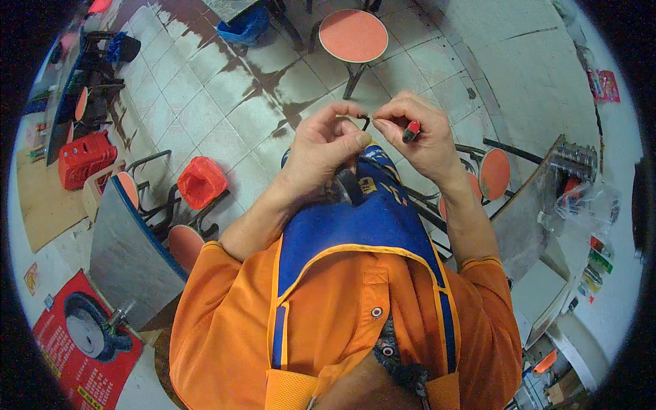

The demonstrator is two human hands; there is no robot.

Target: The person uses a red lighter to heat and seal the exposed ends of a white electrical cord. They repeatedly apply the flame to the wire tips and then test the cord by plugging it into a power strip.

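In front of my chest both hands are raised close together. My left hand (326,141) is closed, with thumb and forefinger around a thin black hooked piece (365,124). Below that hand hangs a wider dark strip (349,186); whether it joins the thin piece I cannot tell. My right hand (429,140) is closed around a red-and-black stick-like tool (411,132), its end pointing toward me. The thumb and forefinger of that hand pinch together right beside the free end of the black piece. A blue apron (342,229) with orange trim lies beneath the hands.
Ahead on the tiled floor (198,116) stands a round orange stool (353,35). A grey table (130,253), a red plastic bag (202,182) and a red case (87,160) are at left. Another table (523,212) with stacked metal items stands at right, beside more stools (494,173).
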